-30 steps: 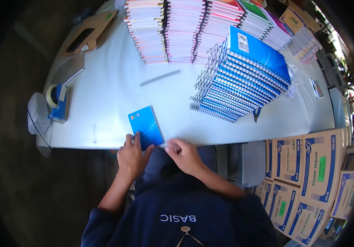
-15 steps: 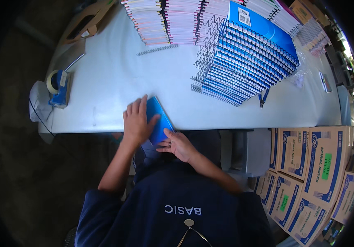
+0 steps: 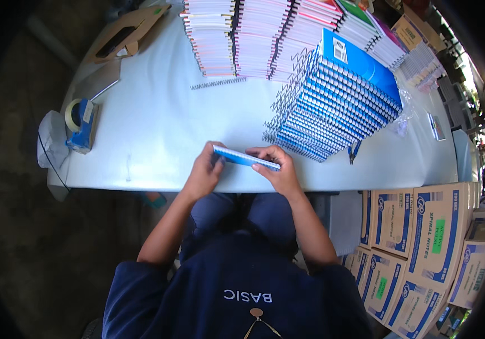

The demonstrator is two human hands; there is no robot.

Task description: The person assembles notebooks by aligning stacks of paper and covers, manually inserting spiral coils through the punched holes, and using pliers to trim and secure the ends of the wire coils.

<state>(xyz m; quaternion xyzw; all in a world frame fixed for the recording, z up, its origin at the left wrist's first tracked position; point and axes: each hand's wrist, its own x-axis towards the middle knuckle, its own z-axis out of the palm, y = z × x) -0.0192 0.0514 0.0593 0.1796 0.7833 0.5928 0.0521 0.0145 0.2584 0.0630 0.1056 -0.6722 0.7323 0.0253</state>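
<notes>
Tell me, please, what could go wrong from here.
The blue notebook, held edge-up between the left hand and right hand, might slip. Coil ends jutting from the tall notebook stack could snag a hand reaching past. The loose coil lying on the table might roll if bumped.

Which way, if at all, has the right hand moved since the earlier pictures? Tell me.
Yes, forward: against the table edge, the right hand has gone from mostly nearer the body to mostly beyond it, up the picture.
</notes>
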